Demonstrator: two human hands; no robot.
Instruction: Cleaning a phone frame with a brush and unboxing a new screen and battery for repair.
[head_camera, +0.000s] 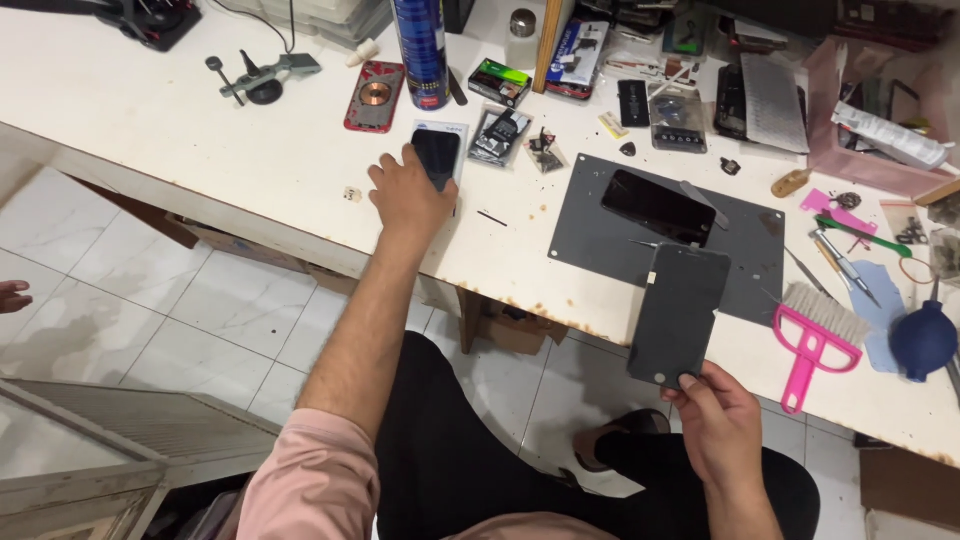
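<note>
At frame centre the left hand (408, 195) rests fingers-down on a small dark phone (437, 156) — lower right, the right hand (718, 418) pinches a black screen panel (679, 314) by its bottom edge.

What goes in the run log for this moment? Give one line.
left hand: on small dark phone | right hand: holds dark screen panel by lower edge | grey mat: second phone | pink brush right

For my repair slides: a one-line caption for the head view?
Left hand on a small dark phone; right hand holds a black screen panel over the workbench.
</note>
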